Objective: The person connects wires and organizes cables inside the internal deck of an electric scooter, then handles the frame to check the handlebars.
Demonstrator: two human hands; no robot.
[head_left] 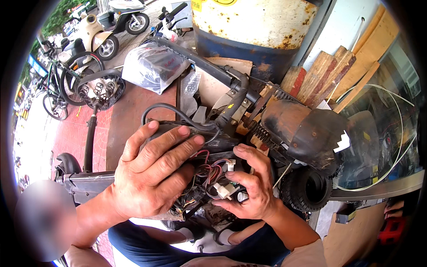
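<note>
A bundle of red, black and other thin wires (209, 171) fills an opening in the dark body of a scooter-like vehicle between my hands. My left hand (153, 169) is open, its fingers stretched over the body's black upper part and the left side of the wires. On the other side, my right hand (255, 189) curves around the bundle with thumb and fingers apart. A white plug connector (223, 191) lies in the gap between its thumb and fingers. Another white connector (230, 165) is by the fingertips. A thick black cable (171, 106) loops above my left hand.
A rusty drum (253, 33) stands at the back, beside wooden boards (324, 73). At right are a worn fender (307, 129) and a knobby tyre (308, 189). A plastic bag (153, 66) lies behind the vehicle. Bicycles (55, 95) and scooters (95, 38) are parked far left.
</note>
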